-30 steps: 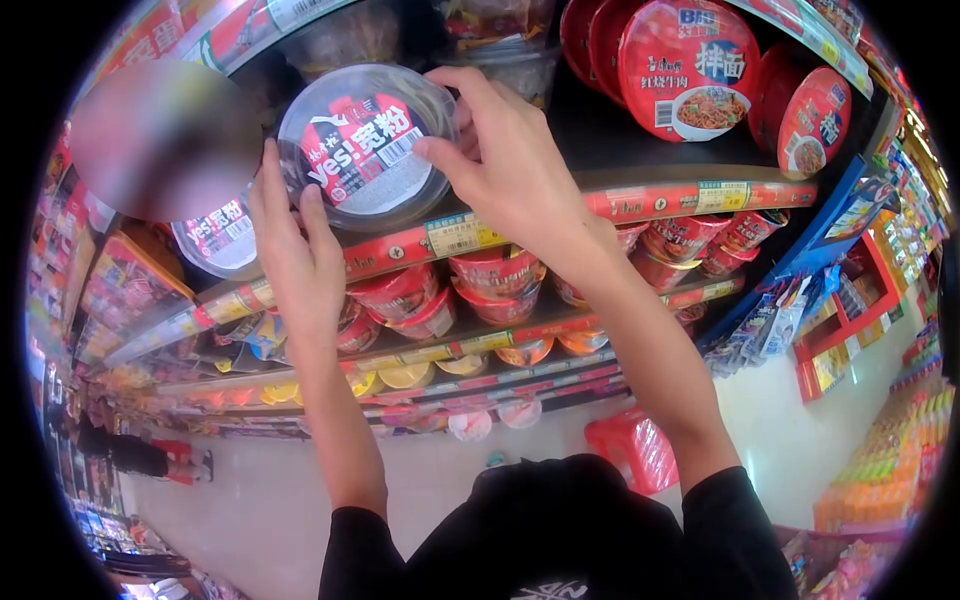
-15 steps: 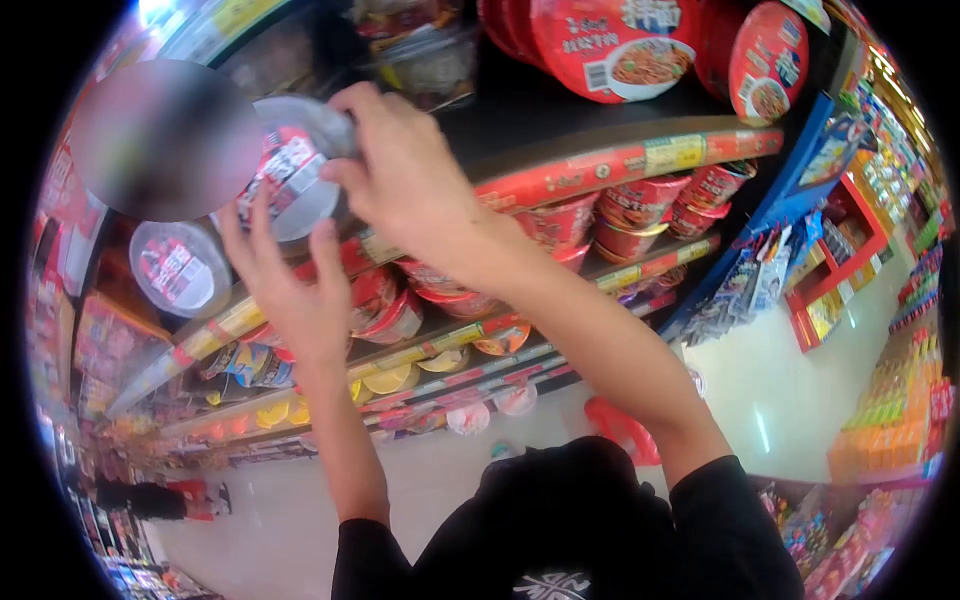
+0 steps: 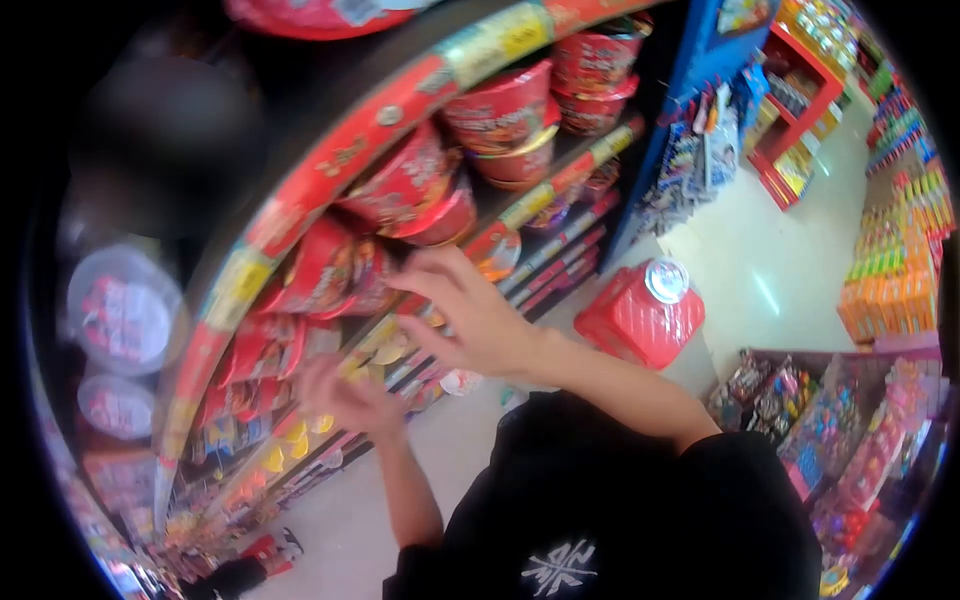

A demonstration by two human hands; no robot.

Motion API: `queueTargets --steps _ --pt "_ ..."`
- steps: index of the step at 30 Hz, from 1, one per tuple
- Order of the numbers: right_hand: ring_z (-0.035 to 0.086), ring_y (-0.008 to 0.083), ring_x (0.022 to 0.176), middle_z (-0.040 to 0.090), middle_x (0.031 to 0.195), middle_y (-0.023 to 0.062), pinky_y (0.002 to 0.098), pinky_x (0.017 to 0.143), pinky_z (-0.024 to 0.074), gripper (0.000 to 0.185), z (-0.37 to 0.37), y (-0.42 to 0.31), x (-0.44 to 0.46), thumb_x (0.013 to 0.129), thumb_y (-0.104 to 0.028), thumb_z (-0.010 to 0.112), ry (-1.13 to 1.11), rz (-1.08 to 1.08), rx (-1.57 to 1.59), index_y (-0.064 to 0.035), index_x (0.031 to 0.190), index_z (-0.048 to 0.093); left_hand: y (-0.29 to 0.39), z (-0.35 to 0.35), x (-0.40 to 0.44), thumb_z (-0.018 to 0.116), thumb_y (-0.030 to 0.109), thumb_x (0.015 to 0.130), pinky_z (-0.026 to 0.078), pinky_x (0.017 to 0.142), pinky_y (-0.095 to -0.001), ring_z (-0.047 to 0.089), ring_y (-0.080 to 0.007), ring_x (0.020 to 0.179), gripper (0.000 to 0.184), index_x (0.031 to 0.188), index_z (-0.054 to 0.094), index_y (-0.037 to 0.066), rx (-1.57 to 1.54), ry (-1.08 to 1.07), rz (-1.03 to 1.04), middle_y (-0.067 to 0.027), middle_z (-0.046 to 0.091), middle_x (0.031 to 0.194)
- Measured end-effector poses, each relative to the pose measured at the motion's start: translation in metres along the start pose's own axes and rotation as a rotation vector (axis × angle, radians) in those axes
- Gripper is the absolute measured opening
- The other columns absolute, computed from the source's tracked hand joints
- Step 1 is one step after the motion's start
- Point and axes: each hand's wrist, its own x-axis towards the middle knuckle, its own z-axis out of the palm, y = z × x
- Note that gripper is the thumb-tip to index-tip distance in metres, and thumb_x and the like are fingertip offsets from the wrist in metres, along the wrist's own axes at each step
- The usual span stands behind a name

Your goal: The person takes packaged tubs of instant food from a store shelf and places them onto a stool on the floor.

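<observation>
My right hand (image 3: 465, 310) is in front of the shelf, its thumb and fingers apart with nothing between them. Just beyond its fingertips are stacked red instant noodle bowls (image 3: 405, 180), which it does not clearly touch. Lower and to the left, my left hand (image 3: 355, 395) is blurred, its fingers loosely spread and holding nothing that I can see. It is near more red noodle bowls (image 3: 265, 350) on the shelf below the curved red price rail (image 3: 375, 120). Clear round tubs with pink labels (image 3: 125, 310) sit on the upper shelf at the left.
A red shopping basket (image 3: 645, 320) stands on the floor to the right, with a round-topped item (image 3: 667, 280) at its top. A blue side panel (image 3: 660, 140) with hanging packets closes the shelf end. Candy bins (image 3: 790, 410) and orange boxes (image 3: 885, 300) lie farther right.
Both hands have come away from the clear labelled tub they were on at the upper shelf and moved lower. My view has shifted, bringing the red basket into fuller sight.
</observation>
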Motion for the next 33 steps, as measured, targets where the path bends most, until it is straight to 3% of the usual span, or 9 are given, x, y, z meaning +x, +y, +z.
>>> queueTargets --steps 2,4,8,12,20,23,26,27,33 --pt "0.048 0.0330 0.102 0.045 0.108 0.0173 0.0400 0.085 0.0443 0.038 -0.031 0.044 -0.068 0.078 -0.007 0.063 -0.080 0.163 -0.155 -0.0045 0.114 0.050 0.013 0.030 -0.056 0.055 0.008 0.085 0.041 0.090 -0.0405 0.049 -0.0268 0.103 0.023 0.107 0.049 0.001 0.005 -0.395 -0.173 -0.0137 0.050 0.109" --pt "0.048 0.0345 0.101 0.045 0.109 0.0181 0.0401 0.084 0.0448 0.038 -0.062 0.098 -0.155 0.078 -0.006 0.063 -0.130 0.368 -0.256 -0.0049 0.114 0.050 0.029 0.060 -0.108 0.058 0.004 0.082 0.044 0.086 -0.0359 0.052 -0.0247 0.101 0.028 0.109 0.051 0.001 -0.249 -0.698 -0.521 -0.0122 0.053 0.107" --pt "0.050 0.0374 0.102 0.046 0.109 0.0195 0.0398 0.086 0.0448 0.037 -0.147 0.142 -0.305 0.078 -0.009 0.061 -0.240 0.941 -0.404 -0.0028 0.112 0.051 0.036 0.083 -0.204 0.059 0.010 0.085 0.048 0.080 -0.0311 0.056 -0.0213 0.098 0.033 0.117 0.051 0.003 -0.481 -1.134 -0.741 -0.0128 0.054 0.111" --pt "0.051 0.0392 0.104 0.049 0.111 0.0243 0.0428 0.090 0.0436 0.035 -0.217 0.168 -0.409 0.076 -0.012 0.062 -0.153 1.251 -0.567 -0.0013 0.109 0.055 0.045 0.109 -0.263 0.057 0.019 0.090 0.048 0.082 -0.0322 0.058 -0.0194 0.100 0.035 0.120 0.050 0.003 -0.516 -1.409 -1.017 -0.0130 0.055 0.115" --pt "0.052 0.0391 0.102 0.051 0.110 0.0234 0.0428 0.088 0.0441 0.042 -0.310 0.258 -0.487 0.076 -0.016 0.064 0.008 1.401 -0.757 -0.0047 0.115 0.053 0.087 0.228 -0.352 0.051 0.030 0.094 0.047 0.082 -0.0299 0.057 -0.0167 0.101 0.042 0.127 0.046 0.005 -0.597 -1.644 -1.404 -0.0110 0.058 0.114" --pt "0.052 0.0392 0.101 0.050 0.110 0.0240 0.0435 0.088 0.0437 0.043 -0.337 0.292 -0.458 0.076 -0.015 0.063 0.010 1.383 -0.814 -0.0060 0.118 0.053 0.088 0.271 -0.405 0.049 0.030 0.094 0.046 0.082 -0.0299 0.057 -0.0176 0.101 0.042 0.128 0.045 0.005 -0.445 -1.791 -1.158 -0.0115 0.057 0.115" --pt "0.047 0.0391 0.108 0.049 0.114 0.0236 0.0442 0.092 0.0414 0.049 -0.356 0.334 -0.435 0.076 -0.013 0.063 0.140 1.320 -0.833 -0.0075 0.123 0.050 0.099 0.303 -0.424 0.048 0.031 0.095 0.046 0.083 -0.0294 0.056 -0.0185 0.101 0.042 0.128 0.045 0.006 -0.553 -1.722 -1.225 -0.0119 0.057 0.116" --pt "0.045 0.0396 0.111 0.047 0.119 0.0235 0.0440 0.095 0.0404 0.052 -0.361 0.348 -0.430 0.074 -0.011 0.064 0.135 1.296 -0.883 -0.0092 0.125 0.049 0.112 0.315 -0.408 0.048 0.031 0.095 0.045 0.085 -0.0303 0.056 -0.0189 0.101 0.041 0.128 0.045 0.007 -0.582 -1.714 -1.376 -0.0117 0.056 0.118" --pt "0.044 0.0410 0.114 0.043 0.125 0.0199 0.0455 0.094 0.0414 0.061 -0.382 0.389 -0.426 0.074 -0.009 0.064 -0.205 1.384 -0.851 -0.0147 0.131 0.043 0.131 0.346 -0.416 0.045 0.036 0.095 0.042 0.091 -0.0352 0.052 -0.0226 0.111 0.047 0.133 0.039 0.008 -0.587 -1.784 -1.446 -0.0127 0.052 0.124"
